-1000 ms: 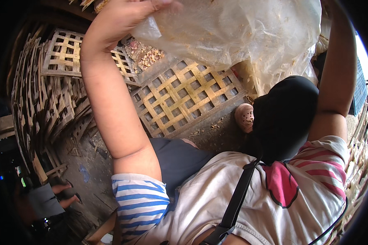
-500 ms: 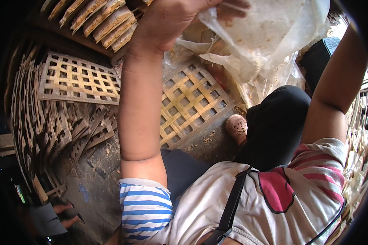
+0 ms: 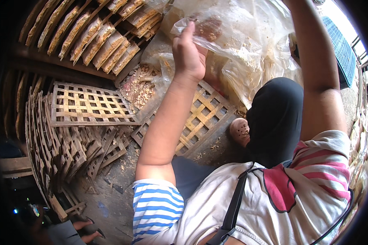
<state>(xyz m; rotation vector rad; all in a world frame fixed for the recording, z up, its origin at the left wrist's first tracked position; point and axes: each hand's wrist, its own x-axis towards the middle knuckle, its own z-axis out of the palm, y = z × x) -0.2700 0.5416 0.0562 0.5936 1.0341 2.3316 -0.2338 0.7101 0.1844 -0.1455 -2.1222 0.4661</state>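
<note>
My left hand (image 3: pixel 189 55) is closed on the edge of a large cloudy plastic sheet (image 3: pixel 249 38), thumb on top and fingers showing dimly through the film. Crumbs cling to the sheet, which hangs in folds in front of me. My right forearm (image 3: pixel 315 49) stretches up beside the sheet to the top edge; the right hand is out of view. Under my left arm a woven bamboo rack (image 3: pixel 198 116) with a wooden frame lies on the floor, partly covered by the arm and plastic.
At left, another woven rack (image 3: pixel 96 104) tops a tall stack of racks (image 3: pixel 65 143). Behind it, shelves hold rows of pale crusted slabs (image 3: pixel 104 45). Crumbs (image 3: pixel 141 87) litter the floor. A blue crate (image 3: pixel 339 51) stands at right. Another person's legs (image 3: pixel 86 230) show at lower left.
The view has shifted, showing more of the shelves and crate. My left hand has come lower and nearer with the plastic's edge. My right forearm has swung inward toward the sheet.
</note>
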